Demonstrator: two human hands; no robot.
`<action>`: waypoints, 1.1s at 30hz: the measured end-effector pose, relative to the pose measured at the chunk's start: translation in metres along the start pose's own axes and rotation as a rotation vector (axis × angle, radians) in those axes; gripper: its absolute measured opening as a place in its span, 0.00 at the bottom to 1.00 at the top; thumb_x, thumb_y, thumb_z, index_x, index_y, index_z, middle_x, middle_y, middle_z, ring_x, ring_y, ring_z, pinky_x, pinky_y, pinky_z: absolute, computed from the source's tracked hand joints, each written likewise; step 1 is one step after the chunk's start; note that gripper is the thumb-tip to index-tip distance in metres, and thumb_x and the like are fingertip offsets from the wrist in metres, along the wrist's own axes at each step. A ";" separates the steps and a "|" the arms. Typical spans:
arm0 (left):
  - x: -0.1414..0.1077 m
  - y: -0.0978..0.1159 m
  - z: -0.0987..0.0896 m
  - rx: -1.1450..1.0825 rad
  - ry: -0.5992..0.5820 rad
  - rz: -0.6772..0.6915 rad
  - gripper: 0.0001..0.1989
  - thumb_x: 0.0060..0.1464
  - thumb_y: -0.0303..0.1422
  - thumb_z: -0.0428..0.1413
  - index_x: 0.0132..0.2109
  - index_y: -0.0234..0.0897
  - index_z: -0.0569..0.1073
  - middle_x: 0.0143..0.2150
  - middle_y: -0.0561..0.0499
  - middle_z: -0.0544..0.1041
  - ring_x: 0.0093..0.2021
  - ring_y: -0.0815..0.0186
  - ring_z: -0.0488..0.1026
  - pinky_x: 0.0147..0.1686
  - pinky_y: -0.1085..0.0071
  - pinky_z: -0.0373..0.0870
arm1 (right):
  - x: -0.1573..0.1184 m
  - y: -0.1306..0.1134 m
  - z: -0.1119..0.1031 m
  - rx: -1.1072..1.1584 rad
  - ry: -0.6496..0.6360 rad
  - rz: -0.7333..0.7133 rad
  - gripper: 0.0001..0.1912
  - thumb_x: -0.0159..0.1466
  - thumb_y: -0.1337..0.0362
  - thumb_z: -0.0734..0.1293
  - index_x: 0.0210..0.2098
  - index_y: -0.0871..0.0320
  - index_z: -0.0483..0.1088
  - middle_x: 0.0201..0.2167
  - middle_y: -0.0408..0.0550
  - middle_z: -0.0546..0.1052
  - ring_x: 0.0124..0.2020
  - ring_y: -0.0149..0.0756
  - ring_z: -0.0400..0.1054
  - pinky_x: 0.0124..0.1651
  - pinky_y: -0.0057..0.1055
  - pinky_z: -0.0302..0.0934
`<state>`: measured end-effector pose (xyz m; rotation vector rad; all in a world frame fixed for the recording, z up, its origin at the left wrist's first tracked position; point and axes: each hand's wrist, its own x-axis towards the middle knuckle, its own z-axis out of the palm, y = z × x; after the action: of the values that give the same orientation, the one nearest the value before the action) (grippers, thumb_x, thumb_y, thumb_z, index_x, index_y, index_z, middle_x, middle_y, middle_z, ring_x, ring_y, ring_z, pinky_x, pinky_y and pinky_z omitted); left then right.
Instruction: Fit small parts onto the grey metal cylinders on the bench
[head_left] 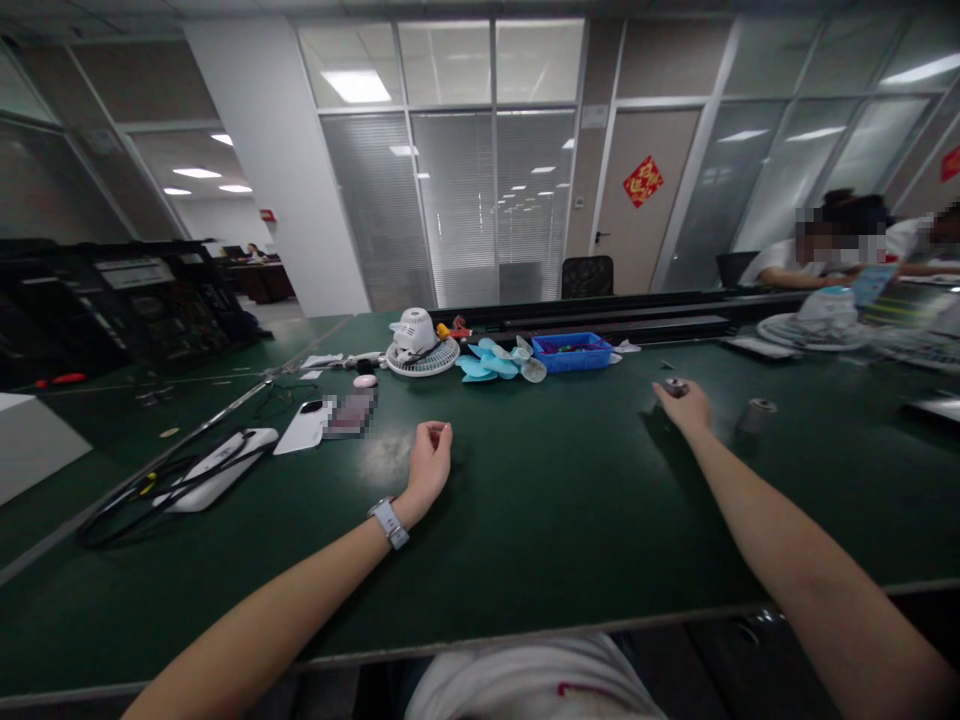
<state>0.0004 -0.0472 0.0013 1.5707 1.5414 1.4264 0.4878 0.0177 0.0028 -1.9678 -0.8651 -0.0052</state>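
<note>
My right hand [686, 405] is closed around a small metal cylindrical part [676, 387], at the right of the green table. Another metal cylinder [757, 414] stands on the table just right of that hand. My left hand [431, 455], with a watch on the wrist, hovers over the table left of centre. Its fingers are curled together, and what they hold, if anything, is hidden. Beyond it lie light-blue fan blades [491, 361] and a white fan head with its grille [422, 358].
A blue basket [574, 353] of small parts sits at the table's back. To the left are phones [301, 428], a white power bank [217, 470] with black cables, and a computer chassis [150, 300]. People sit at the far right, near another fan [825, 318].
</note>
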 end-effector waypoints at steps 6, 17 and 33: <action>0.009 -0.011 0.002 -0.093 0.075 -0.061 0.13 0.59 0.42 0.52 0.45 0.39 0.67 0.36 0.51 0.73 0.34 0.64 0.72 0.36 0.68 0.69 | 0.003 0.003 0.003 0.063 0.038 0.030 0.24 0.52 0.55 0.75 0.44 0.60 0.71 0.44 0.59 0.77 0.47 0.50 0.72 0.54 0.45 0.63; 0.047 -0.025 -0.023 0.024 -0.031 -0.072 0.12 0.59 0.43 0.51 0.42 0.38 0.68 0.31 0.53 0.74 0.29 0.66 0.73 0.32 0.70 0.67 | -0.004 -0.004 -0.001 0.004 0.018 0.042 0.24 0.55 0.54 0.73 0.47 0.60 0.69 0.46 0.58 0.76 0.49 0.49 0.71 0.55 0.43 0.63; 0.037 -0.018 -0.018 0.119 -0.085 0.012 0.11 0.57 0.39 0.53 0.43 0.38 0.71 0.31 0.51 0.76 0.31 0.64 0.74 0.35 0.69 0.68 | -0.004 -0.002 0.002 0.009 0.012 0.027 0.23 0.57 0.58 0.72 0.48 0.61 0.69 0.46 0.58 0.76 0.48 0.47 0.71 0.54 0.41 0.63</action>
<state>-0.0306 -0.0140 0.0028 1.6898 1.5942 1.2778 0.4828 0.0175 0.0015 -1.9694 -0.8290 0.0024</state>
